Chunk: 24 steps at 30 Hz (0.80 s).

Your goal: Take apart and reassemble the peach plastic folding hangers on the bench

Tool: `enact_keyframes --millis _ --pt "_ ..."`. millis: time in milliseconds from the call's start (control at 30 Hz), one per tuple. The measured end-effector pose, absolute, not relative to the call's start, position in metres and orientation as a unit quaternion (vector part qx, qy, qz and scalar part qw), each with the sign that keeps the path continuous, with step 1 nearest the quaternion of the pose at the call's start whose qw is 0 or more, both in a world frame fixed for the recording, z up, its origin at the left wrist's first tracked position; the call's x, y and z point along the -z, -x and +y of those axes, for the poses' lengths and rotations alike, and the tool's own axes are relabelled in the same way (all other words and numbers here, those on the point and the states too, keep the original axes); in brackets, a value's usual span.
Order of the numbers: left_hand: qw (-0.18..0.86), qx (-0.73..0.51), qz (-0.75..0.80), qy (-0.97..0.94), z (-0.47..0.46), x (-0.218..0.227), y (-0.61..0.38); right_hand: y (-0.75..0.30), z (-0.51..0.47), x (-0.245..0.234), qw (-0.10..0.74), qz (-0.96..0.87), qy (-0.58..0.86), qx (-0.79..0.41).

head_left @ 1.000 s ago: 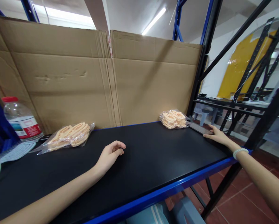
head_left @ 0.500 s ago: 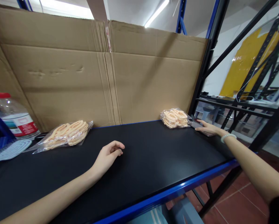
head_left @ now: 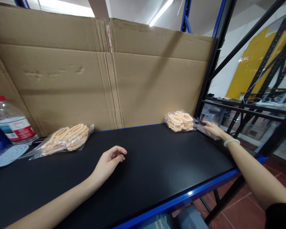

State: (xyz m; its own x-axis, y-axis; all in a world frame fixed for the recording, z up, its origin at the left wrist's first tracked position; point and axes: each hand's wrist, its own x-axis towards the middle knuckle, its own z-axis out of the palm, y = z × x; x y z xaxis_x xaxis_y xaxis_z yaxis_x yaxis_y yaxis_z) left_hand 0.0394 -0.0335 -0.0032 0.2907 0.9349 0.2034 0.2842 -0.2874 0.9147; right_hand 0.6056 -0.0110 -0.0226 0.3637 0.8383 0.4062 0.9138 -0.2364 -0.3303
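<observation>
My left hand (head_left: 113, 160) rests over the middle of the black tabletop (head_left: 147, 165), palm inward, fingers loosely curled and the thumb slightly apart, holding nothing. At the far right end, my right hand (head_left: 213, 129) lies over a flat, dark, phone-like slab (head_left: 205, 131); its fingers are stretched out, and part of the slab is hidden beneath them. Just left of that slab sits a clear bag of pale peach looped pieces (head_left: 180, 121). A second such bag (head_left: 66, 138) lies left of my left hand, against the cardboard.
A cardboard sheet (head_left: 152, 82) stands along the back edge. At the left are a red-capped plastic bottle (head_left: 12, 122) and a pale blue vented hairbrush (head_left: 9, 156). A blue rail (head_left: 181, 198) edges the front; a black metal post (head_left: 208, 70) rises at the right.
The view has shifted slightly to the right. Both hands stay in nearly the same places; a little more of the slab shows under my right hand.
</observation>
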Motion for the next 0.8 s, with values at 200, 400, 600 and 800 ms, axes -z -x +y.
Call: enact_keyframes --millis 200,400,600,800 --pt "0.400 -0.394 0.440 -0.701 -0.032 -0.003 -0.038 -0.593 -0.029 0.005 0.318 -0.498 0.800 0.100" --pt "0.123 -0.388 0.391 -0.825 -0.027 -0.036 -0.016 -0.535 -0.031 -0.013 0.375 -0.532 0.737 0.179" --pt "-0.184 -0.328 0.386 -0.842 -0.010 -0.068 0.020 -0.433 -0.019 -0.029 0.452 -0.667 0.569 0.164" --pt "-0.235 -0.351 0.548 -0.722 0.015 -0.078 0.066 -0.290 0.008 -0.033 0.438 -0.774 0.455 -0.031"
